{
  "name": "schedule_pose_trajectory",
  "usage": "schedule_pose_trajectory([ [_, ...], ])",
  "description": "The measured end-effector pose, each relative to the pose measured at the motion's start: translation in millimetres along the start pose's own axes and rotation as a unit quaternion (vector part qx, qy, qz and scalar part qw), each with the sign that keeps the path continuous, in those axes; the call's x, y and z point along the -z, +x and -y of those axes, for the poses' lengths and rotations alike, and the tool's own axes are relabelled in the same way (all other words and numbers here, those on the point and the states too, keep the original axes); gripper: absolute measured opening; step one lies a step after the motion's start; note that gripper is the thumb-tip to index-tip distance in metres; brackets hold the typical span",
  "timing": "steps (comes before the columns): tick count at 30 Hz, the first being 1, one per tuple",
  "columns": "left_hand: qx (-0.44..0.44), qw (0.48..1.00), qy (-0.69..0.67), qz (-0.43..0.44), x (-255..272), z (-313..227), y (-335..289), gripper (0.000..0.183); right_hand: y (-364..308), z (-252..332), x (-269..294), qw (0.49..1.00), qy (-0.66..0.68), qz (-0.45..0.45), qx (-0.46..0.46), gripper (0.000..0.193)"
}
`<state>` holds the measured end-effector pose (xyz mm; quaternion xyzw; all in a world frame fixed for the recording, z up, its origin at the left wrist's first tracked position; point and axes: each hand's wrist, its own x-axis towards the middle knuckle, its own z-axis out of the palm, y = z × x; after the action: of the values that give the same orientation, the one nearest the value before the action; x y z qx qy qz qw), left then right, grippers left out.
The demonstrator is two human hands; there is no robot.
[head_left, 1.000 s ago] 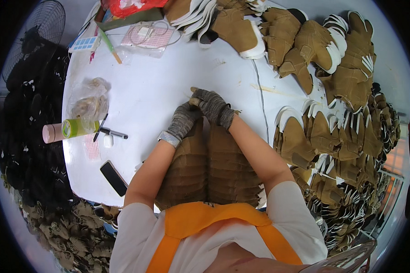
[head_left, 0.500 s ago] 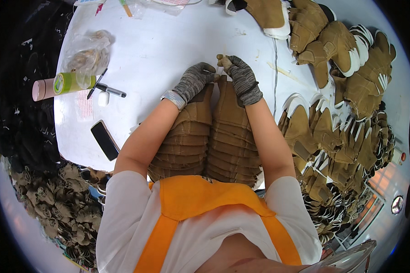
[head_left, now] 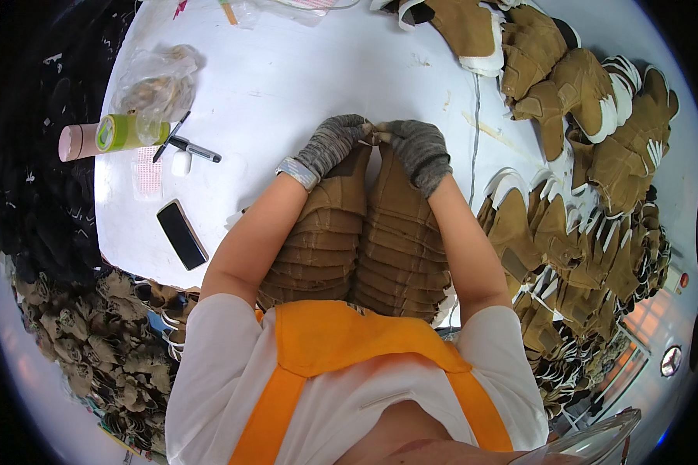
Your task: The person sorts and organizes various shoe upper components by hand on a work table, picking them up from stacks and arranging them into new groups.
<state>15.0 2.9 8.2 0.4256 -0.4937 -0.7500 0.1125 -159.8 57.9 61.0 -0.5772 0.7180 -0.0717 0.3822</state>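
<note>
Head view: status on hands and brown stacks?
Left hand, right hand: fingertips close together, grip unclear. Two brown stacks: side by side, reaching the hands. Phone: off left, clear of hands.

The shoe pieces (head_left: pixel 402 232) are brown, the gloves (head_left: pixel 335 146) mottled grey, the apron (head_left: pixel 349 337) orange.

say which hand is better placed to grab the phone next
Probably the left hand: the phone lies on the table, left of the left forearm; the right hand would likely have to cross it.

One head-worn fisheye looks steeply down onto the white table (head_left: pixel 287 62).
</note>
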Motion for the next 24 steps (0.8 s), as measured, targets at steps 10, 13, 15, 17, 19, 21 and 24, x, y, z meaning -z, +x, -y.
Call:
schedule_pose_trajectory([
  [10,-0.041,0.998,0.036,-0.035,-1,14,7,0.021,-4,-2,-14,0.981,0.183,-0.05,-0.05,0.021],
  [13,-0.036,0.996,0.068,-0.046,-3,3,4,0.029,0,-5,-18,0.944,0.311,-0.076,-0.077,0.018],
  [15,-0.025,0.996,0.078,-0.032,-4,-6,-7,0.041,2,-12,-20,0.949,0.303,-0.078,-0.05,0.018],
  [17,-0.01,0.997,0.068,-0.02,-5,-11,-9,0.05,0,-16,-19,0.953,0.294,-0.072,-0.029,0.017],
  [19,-0.003,0.997,0.069,-0.028,-7,-12,-10,0.054,-2,-15,-13,0.957,0.284,-0.055,-0.013,0.017],
  [21,-0.002,0.995,0.082,-0.049,-9,-11,-11,0.053,-1,-15,-9,0.983,0.178,-0.038,0.028,0.017],
  [24,-0.006,0.987,0.141,-0.082,-8,-17,-13,0.056,14,-6,-3,0.994,-0.091,0.046,0.031,0.021],
])
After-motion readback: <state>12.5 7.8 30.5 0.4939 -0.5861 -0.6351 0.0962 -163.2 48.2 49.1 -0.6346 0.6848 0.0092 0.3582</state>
